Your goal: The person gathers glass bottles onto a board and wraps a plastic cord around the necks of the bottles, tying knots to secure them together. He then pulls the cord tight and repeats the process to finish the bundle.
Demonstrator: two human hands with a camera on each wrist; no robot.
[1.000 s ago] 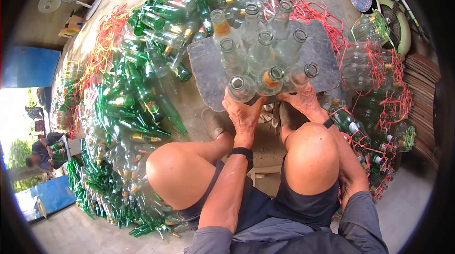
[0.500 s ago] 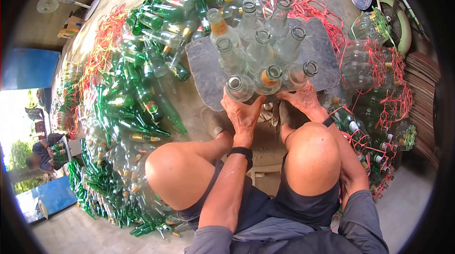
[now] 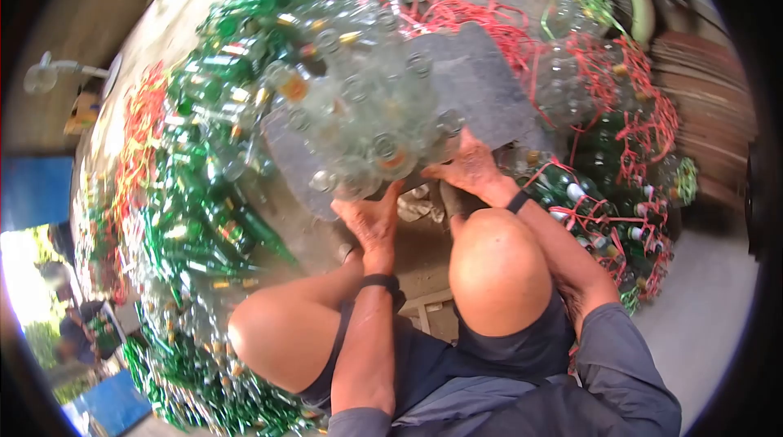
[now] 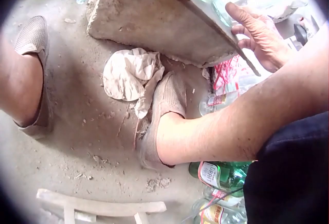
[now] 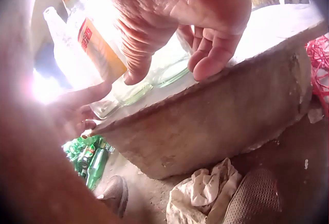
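A cluster of several clear glass bottles [image 3: 351,123] stands close together on a dark stone slab [image 3: 477,70], blurred in the head view. My left hand [image 3: 369,221] grips the near-left bottle [image 3: 356,184], whose neck leans left. At the near-right bottle [image 3: 444,128], my right hand [image 3: 471,169] curls its fingers low around the glass. The right wrist view shows the right thumb [image 5: 138,72] against the glass near the base, beside a bottle with an orange label [image 5: 97,49]. Parts of the fingers are hidden behind the bottles.
Green and clear bottles [image 3: 204,200] lie heaped at the left. Red plastic string [image 3: 489,21] spreads behind the slab. Tied bundles of bottles [image 3: 603,217] lie at the right. A crumpled cloth [image 4: 131,75] rests between the feet. Another person [image 3: 86,331] sits far left.
The head view has swung, so the scene sits further left and lower. The bottles have shifted left on the slab, and the near-left one leans more. Both hands stay at the bottles.
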